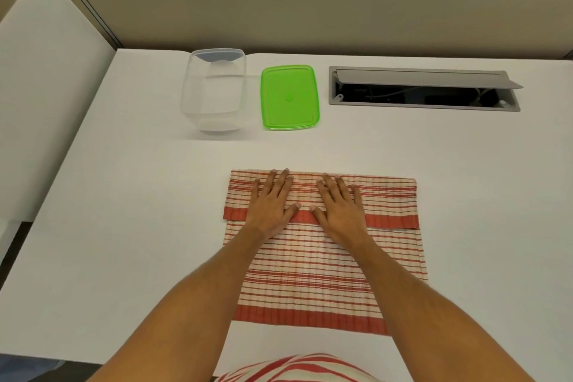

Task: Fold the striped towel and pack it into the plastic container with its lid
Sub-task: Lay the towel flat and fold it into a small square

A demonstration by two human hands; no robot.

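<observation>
At the near edge of the white worktop (124,226) a bit of red-and-cream striped cloth (297,367) shows at the bottom of the view, below the two bare forearms that reach forward. Just beyond, toward the middle of the worktop, the striped towel (322,270) lies flat, its far part turned back toward the person so that a broad red band crosses it from side to side; a second red band runs along its near edge. The left hand (271,205) rests palm down on the folded flap, fingers spread and straight, gripping nothing. The right hand (339,206) lies just beside it in the same way, flat and open on the cloth, the two thumbs nearly meeting over the red band. Farther off, near the far edge, the clear plastic container (214,93) stands upright and empty, left of centre. The green lid (290,97) lies flat on the worktop just to its right, apart from it. Further right along the far edge, a grey cable hatch (424,88) is set into the worktop with its flap raised.
</observation>
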